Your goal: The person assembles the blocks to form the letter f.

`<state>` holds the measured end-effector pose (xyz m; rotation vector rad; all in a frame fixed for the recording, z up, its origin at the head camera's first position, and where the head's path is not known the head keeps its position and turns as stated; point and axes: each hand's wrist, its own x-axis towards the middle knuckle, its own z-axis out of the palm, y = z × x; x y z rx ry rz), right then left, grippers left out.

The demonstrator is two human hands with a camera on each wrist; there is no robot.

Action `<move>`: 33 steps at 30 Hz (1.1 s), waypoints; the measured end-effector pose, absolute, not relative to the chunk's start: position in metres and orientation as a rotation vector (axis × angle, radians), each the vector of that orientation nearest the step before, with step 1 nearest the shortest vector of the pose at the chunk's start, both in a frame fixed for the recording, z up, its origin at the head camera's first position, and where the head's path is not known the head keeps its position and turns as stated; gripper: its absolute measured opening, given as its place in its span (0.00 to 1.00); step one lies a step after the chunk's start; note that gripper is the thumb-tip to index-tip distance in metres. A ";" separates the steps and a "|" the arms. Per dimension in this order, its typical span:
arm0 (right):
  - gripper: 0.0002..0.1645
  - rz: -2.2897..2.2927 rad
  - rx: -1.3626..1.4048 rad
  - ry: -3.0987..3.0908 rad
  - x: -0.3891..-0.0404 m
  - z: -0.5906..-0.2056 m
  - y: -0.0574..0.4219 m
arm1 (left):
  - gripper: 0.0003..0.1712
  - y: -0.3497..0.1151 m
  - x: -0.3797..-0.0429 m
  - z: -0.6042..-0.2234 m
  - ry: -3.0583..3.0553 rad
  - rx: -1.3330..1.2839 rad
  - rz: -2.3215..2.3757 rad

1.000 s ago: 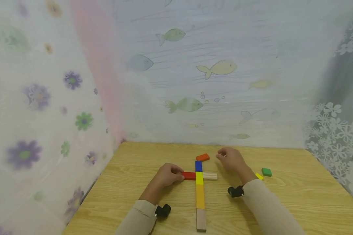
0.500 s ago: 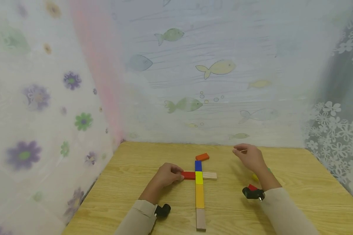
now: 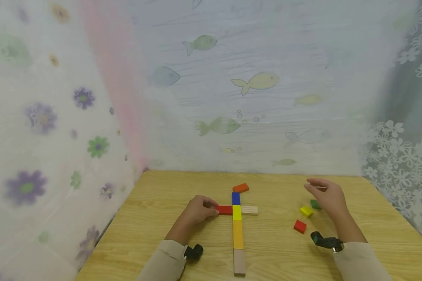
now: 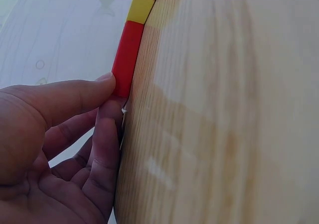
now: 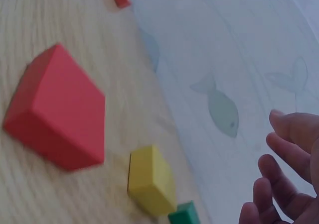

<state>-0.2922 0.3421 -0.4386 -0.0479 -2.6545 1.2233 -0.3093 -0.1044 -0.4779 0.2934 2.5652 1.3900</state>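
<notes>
My left hand [image 3: 198,208] pinches the outer end of a long red block [image 3: 225,210], thumb and finger at its tip in the left wrist view. That block's other end meets a yellow block [image 3: 237,213], with a plain wooden block [image 3: 250,210] on the far side. A blue block [image 3: 236,198] lies above the yellow one; an amber block [image 3: 238,234] and a pale brown block [image 3: 239,262] extend below, forming a cross. Over at the right, my right hand [image 3: 330,197] hovers with loosely bent fingers and nothing in them, overlapping a small green block [image 3: 315,204].
An orange block [image 3: 240,187] lies slanted at the blue block's far end. Near the right hand lie a small yellow block [image 3: 306,211] and a small red block [image 3: 300,226]. Patterned curtains [image 3: 253,148] border the wooden table [image 3: 154,187] at the back and sides.
My right hand has moved rightward from near the orange block to over the green block, uncovering the small red and yellow blocks. The left hand has stayed on the long red block.
</notes>
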 end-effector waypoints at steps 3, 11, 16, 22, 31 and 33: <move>0.39 1.274 -0.090 -2.669 -0.286 -0.444 0.352 | 0.15 -0.104 -0.310 -0.478 2.561 0.286 1.394; 0.46 1.432 -0.171 -2.735 -0.278 -0.468 0.375 | 0.15 -0.103 -0.308 -0.478 2.565 0.300 1.396; 0.49 1.435 -0.192 -2.788 -0.275 -0.477 0.384 | 0.16 -0.104 -0.307 -0.476 2.565 0.304 1.397; 0.51 1.372 -0.137 -2.854 -0.274 -0.480 0.388 | 0.16 -0.106 -0.306 -0.476 2.564 0.298 1.394; 0.45 1.271 -0.055 -2.871 -0.274 -0.482 0.388 | 0.15 -0.107 -0.308 -0.477 2.572 0.313 1.389; 0.44 1.266 -0.064 -2.871 -0.273 -0.482 0.387 | 0.15 -0.107 -0.308 -0.478 2.578 0.319 1.383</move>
